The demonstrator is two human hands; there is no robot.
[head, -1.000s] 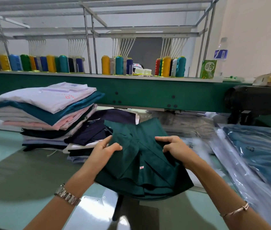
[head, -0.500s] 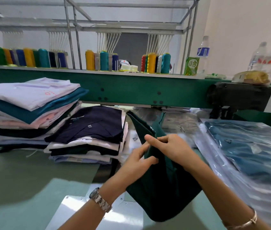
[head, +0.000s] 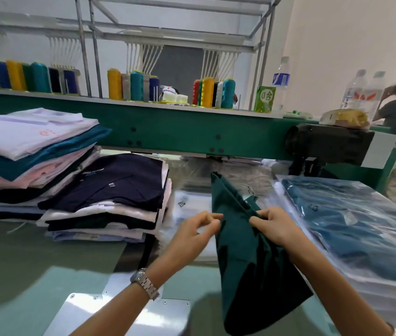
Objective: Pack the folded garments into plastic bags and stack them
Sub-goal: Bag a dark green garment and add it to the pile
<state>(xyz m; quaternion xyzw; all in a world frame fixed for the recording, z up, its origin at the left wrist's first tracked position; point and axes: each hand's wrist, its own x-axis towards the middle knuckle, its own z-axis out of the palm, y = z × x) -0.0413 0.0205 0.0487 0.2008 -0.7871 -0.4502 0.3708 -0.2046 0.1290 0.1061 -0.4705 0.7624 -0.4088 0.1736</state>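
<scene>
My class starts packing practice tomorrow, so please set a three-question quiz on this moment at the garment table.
1. True or false: the dark green garment held by the left hand and right hand is already bagged.
2. What colour tops the folded stack nearest the left hand? A navy, B orange, C yellow.
3. Fill in: the bagged garments lie on the person's ___ side.
Key: 1 false; 2 A; 3 right.

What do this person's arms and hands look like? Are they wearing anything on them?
Both forearms are bare, with no sleeves or gloves in view. The left hand has a silver metal link watch on its wrist. The right hand wears no rings that show; at the picture's bottom edge a thin band, probably a bracelet, just shows on that wrist.
</scene>
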